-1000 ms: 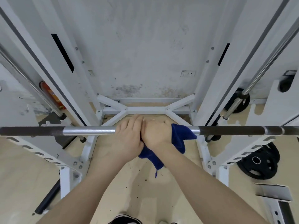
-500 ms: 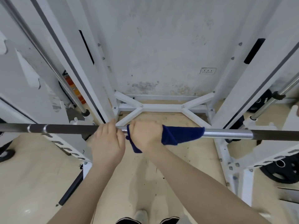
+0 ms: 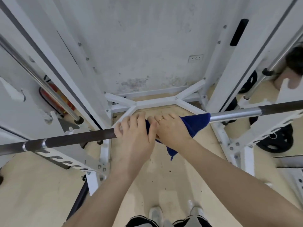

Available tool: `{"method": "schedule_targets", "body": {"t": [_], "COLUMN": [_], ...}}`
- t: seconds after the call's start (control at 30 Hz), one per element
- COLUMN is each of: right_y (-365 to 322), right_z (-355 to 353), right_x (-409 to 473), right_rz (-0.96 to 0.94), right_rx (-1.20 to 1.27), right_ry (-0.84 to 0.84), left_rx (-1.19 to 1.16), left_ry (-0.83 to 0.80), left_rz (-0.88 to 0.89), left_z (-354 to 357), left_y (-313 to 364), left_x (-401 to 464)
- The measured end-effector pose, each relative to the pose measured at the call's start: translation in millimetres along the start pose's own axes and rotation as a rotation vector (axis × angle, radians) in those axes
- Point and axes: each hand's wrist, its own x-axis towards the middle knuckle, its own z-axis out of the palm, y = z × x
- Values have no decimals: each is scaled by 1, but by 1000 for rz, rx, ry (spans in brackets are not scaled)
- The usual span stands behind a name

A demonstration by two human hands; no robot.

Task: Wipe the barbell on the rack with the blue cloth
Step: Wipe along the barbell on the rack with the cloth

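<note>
The barbell [image 3: 73,139] lies across the white rack [image 3: 229,89], running from the lower left up to the far right, its dark shaft giving way to a bright silver stretch on the right. Both of the person's hands sit on its middle, side by side and touching.

The left hand [image 3: 134,136] curls over the bare bar from above, its fingers wrapped round the dark shaft, thumb side pressed against the other hand. The right hand [image 3: 170,130] grips the blue cloth [image 3: 195,123], which is folded round the bar; its fingers close over cloth and bar together, and a ring [image 3: 159,119] shows on one finger. The cloth spreads out to the right of that hand along the bar as far as the start of the silver stretch, and a loose tail of it hangs down below the wrist, ending in a point.

Behind the bar, the rack's white cross brace [image 3: 155,102] lies on the floor [image 3: 32,194] against the stained wall [image 3: 147,38]. A wall socket [image 3: 196,58] sits on the far right of that wall. Black weight plates [image 3: 277,141] lean at the right, near the rack's foot. On the left, behind a slanting steel guide rod [image 3: 49,86], something red shows, partly hidden. At the near edge, the person's shoes [image 3: 155,213] point toward the rack.
</note>
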Motion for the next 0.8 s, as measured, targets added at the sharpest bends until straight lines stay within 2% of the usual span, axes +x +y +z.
{"method": "schedule_targets", "body": {"t": [0.13, 0.27, 0.4, 0.47, 0.57, 0.63, 0.7, 0.8], "right_y": [59, 127, 193, 209, 195, 170, 178, 235], "right_z": [-6, -6, -2, -2, -1, 4, 5, 8], "right_x": [-31, -76, -122, -129, -108, -100, -104, -124], "right_rz": [81, 203, 377, 512, 662, 540, 386, 438], "right_rx": [102, 86, 79, 91, 68, 118, 83, -36], "right_ry": [-80, -137, -66, -37, -61, -34, -1, -21], "left_rx": [-106, -194, -207, -203, -166, -148, -136, -137], "left_ry": [-80, -148, -249, -244, -245, -268, -285, -277], "left_rz": [172, 289, 376, 387, 389, 374, 351, 313], "left_z": [8, 15, 28, 37, 56, 70, 79, 82], "left_y": [29, 59, 96, 121, 159, 183, 201, 216], "left_x": [4, 5, 14, 21, 34, 40, 41, 42]}}
